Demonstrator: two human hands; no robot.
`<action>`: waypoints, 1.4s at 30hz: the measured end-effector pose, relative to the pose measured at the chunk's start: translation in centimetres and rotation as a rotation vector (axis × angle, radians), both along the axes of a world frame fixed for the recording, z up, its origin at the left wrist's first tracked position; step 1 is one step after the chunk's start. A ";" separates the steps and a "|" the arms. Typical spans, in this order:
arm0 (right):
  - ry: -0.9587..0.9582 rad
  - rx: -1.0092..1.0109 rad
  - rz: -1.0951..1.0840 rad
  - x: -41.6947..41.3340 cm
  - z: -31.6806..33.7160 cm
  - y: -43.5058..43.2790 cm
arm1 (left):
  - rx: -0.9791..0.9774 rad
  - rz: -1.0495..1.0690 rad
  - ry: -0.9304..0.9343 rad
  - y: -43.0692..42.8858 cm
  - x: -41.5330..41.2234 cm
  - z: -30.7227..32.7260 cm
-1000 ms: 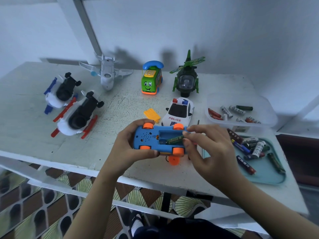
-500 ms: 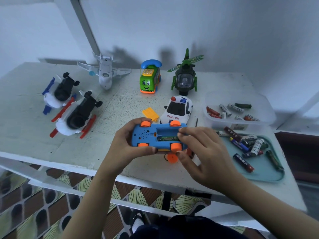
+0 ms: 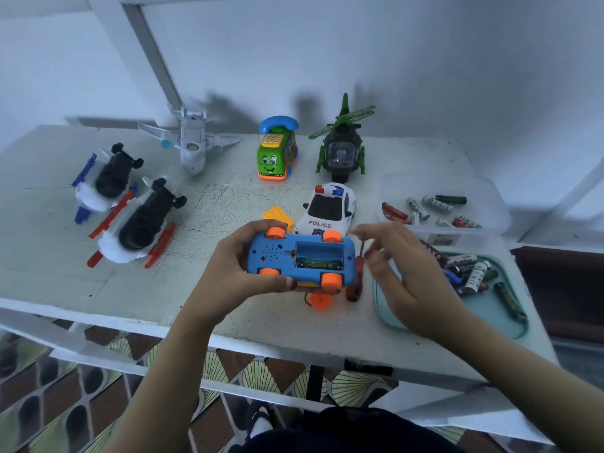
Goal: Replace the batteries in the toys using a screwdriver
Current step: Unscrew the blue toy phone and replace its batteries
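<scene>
Your left hand grips the upturned toy at frame centre; your right hand hovers beside it, fingers loose and empty. Light, slick plastic, I judge: hold its sides.

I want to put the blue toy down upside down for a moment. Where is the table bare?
Best patch: the front-left table, between the red-skid toy and the left hand holding the blue toy. A smaller one lies between the white plane, green bus and yellow cover. The right is crowded: police car, screwdriver, teal tray, battery tub.
</scene>
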State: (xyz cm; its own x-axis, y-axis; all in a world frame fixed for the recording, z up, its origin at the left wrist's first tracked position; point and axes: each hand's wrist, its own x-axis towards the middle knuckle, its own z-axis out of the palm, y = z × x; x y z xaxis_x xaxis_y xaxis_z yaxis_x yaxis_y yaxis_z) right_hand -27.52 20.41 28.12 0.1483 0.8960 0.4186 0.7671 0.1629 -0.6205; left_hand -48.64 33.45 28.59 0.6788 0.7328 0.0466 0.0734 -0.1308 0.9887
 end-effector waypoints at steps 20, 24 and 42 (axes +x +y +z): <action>-0.584 -0.804 -0.320 5.1 2.2 -3.5 | -0.006 -0.037 0.030 0.4 0.6 0.7; -0.545 -0.745 -0.294 5.3 1.9 -3.2 | -0.001 -0.029 0.035 0.3 0.5 0.6; 0.648 -0.007 0.024 0.9 3.7 1.9 | -0.039 -0.020 0.013 0.2 0.1 0.5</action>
